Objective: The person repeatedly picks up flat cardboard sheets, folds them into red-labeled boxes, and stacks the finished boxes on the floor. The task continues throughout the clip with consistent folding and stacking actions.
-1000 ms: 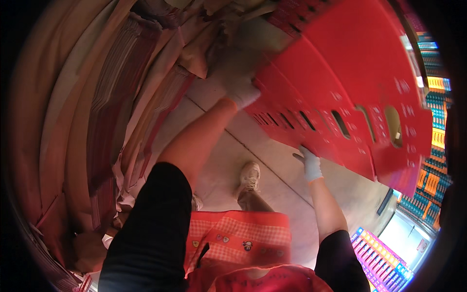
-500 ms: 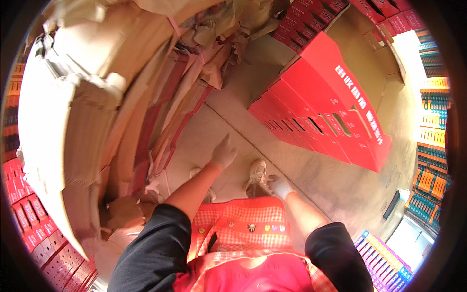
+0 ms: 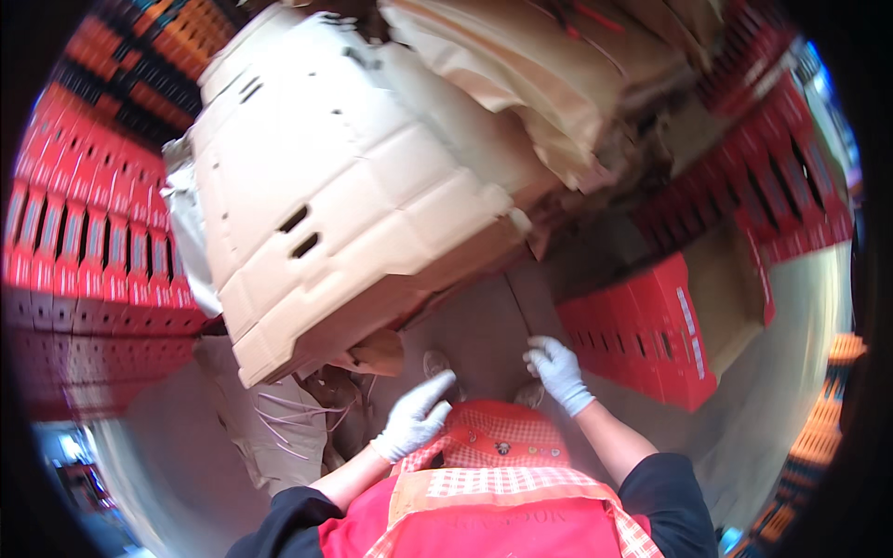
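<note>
In front of my apron, my left hand (image 3: 415, 418) wears a white glove and holds nothing. Its fingers stretch forward, apart from the thumb. My right hand (image 3: 560, 372), also gloved, hovers at the right with loosely bent, parted fingers and nothing in them. A tall stack of flat brown cardboard sheets (image 3: 344, 177) rises ahead and to the left, its near edge just beyond my left hand. Slots are cut through the top sheet. Neither hand touches the stack. Red cartons (image 3: 642, 321) stand on the floor beyond my right hand.
Crumpled brown wrapping paper (image 3: 530, 74) drapes over the stack's far side. Paper scraps and loose pale straps (image 3: 288, 423) lie on the floor at left. Red cartons (image 3: 102, 232) are piled at the far left, and orange and dark crates (image 3: 139, 56) rise behind them.
My view has swung left, bringing the cardboard stack ahead of me and the red cartons farther right. Both hands have come up in front of the apron, still holding nothing.
</note>
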Demonstrator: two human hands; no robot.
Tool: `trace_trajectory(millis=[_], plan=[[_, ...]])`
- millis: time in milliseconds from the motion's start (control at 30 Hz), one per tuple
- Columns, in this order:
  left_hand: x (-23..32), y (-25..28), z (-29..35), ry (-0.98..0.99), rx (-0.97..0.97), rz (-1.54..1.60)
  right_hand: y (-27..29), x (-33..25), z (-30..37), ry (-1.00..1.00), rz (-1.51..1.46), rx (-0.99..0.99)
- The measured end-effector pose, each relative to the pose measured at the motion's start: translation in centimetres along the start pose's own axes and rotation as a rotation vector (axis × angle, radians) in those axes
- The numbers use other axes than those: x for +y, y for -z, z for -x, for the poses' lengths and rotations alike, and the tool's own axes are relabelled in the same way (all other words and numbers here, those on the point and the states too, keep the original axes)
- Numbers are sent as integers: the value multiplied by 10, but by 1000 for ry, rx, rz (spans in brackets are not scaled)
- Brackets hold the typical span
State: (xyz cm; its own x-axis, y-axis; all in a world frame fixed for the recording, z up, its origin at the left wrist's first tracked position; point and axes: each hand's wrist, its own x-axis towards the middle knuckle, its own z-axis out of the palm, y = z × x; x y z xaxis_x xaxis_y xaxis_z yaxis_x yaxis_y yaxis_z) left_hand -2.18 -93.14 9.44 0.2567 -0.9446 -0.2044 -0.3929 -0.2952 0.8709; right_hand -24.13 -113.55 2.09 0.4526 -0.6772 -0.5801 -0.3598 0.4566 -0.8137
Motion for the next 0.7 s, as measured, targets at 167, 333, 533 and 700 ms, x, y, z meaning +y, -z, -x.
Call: trace_trajectory(millis=[167, 333, 533, 700], plan=[[-9, 168, -36, -258, 975, -455, -84, -193, -29, 636, -51, -252], [-103, 312, -82, 378, 1189, -403, -167, -310, -163, 1173, 678, 356], [-126, 353, -97, 418, 1092, 214, -189, -326, -228, 628, 1064, 321], [-95, 371, -61, 289, 1012, 548, -168, -349, -191, 745, 1081, 213]])
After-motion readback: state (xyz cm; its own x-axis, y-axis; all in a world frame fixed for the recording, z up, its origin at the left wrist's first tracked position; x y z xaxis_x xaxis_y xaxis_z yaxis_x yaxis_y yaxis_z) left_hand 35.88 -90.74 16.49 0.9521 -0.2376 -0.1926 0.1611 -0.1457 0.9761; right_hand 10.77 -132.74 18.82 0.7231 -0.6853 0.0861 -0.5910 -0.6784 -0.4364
